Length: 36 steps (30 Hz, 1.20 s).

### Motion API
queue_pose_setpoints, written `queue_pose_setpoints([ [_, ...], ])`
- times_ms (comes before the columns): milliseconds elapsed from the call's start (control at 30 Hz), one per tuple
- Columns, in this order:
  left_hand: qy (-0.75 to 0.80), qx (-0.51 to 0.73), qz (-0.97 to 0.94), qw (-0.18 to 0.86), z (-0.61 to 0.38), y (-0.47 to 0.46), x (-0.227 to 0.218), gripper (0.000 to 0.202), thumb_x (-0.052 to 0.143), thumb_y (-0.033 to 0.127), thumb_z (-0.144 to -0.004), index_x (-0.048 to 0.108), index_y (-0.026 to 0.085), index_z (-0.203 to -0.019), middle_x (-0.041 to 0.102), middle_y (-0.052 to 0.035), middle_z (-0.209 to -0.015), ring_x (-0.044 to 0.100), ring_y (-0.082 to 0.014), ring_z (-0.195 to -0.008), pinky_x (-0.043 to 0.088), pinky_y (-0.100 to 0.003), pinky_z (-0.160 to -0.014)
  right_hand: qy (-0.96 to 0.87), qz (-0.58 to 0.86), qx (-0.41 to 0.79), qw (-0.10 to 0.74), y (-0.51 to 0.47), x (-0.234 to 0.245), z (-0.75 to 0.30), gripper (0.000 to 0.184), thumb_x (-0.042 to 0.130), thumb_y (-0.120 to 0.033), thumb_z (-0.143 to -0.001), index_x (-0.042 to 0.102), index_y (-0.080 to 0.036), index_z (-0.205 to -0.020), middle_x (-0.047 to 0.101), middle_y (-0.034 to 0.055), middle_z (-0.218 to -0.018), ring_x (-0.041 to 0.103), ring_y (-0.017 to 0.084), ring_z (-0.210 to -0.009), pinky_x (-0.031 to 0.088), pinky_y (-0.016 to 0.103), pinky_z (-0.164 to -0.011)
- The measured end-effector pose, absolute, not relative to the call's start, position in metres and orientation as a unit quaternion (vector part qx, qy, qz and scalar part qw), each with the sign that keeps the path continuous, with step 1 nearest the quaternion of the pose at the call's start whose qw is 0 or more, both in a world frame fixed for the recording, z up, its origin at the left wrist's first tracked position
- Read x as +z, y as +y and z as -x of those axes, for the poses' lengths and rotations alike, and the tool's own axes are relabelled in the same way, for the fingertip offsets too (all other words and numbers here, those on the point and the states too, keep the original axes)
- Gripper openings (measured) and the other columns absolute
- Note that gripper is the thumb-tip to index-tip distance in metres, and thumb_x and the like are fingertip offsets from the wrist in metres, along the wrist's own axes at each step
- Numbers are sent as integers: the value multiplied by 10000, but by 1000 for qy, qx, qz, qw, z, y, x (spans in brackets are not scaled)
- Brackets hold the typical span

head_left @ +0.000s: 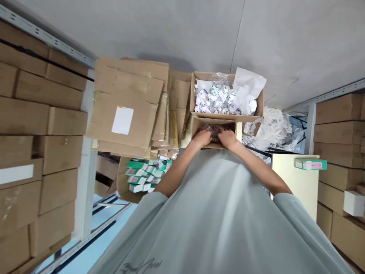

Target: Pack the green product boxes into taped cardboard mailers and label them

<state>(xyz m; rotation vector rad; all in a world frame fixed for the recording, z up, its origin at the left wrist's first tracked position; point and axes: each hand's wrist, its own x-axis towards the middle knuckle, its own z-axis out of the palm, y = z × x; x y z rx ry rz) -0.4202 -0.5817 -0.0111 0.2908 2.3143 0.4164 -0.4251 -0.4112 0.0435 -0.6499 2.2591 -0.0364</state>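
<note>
In front of me stands a small open cardboard box (pixel 196 123). Inside it lies a dark, shiny bundle that looks like crumpled plastic wrap (pixel 214 130); what it may cover is hidden. My left hand (pixel 202 137) reaches over the box's near left side, its fingers curled onto the left end of the bundle. At the opposite end my right hand (pixel 227 137) grips the bundle in the same way, knuckles up. The fingertips of both hands are sunk in the wrap and partly hidden.
Behind is a larger carton (pixel 228 116) of crumpled paper (pixel 216 99). Flattened cardboard (pixel 128 91) is stacked left, above a bin of green-and-white packs (pixel 142 173). Shredded paper (pixel 273 127) heaps right, near a single green-and-pink pack (pixel 310 164). Shelved cartons (pixel 25 118) flank both sides.
</note>
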Motion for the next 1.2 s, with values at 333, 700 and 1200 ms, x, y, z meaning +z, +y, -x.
queue_pose_setpoints([
  [333,945,291,97,116,371,-666,23,372,799,403,-983,721,191,-1278,769,-171,-1298,765,-386,-1202,608,-497,-1077,985,-118,-85,98,-368,65,353,231,634,-323,-1102,745,-146,-1201,778,183,-1208,679,327,-1167,564,405,-995],
  [700,930,288,-131,186,374,-642,38,102,702,318,-1004,768,243,-983,829,-98,-1057,796,-298,-967,597,-400,-942,920,-364,-121,82,-367,90,244,255,568,-259,-1083,793,-154,-1141,818,175,-1206,734,290,-1053,498,339,-853],
  [1200,798,295,-458,259,300,-389,65,93,693,296,-1026,758,235,-1001,820,-82,-1074,797,-262,-971,618,-382,-956,688,-682,-214,-124,-263,81,14,299,596,-426,-982,774,-194,-1041,852,138,-994,771,298,-875,511,373,-816],
])
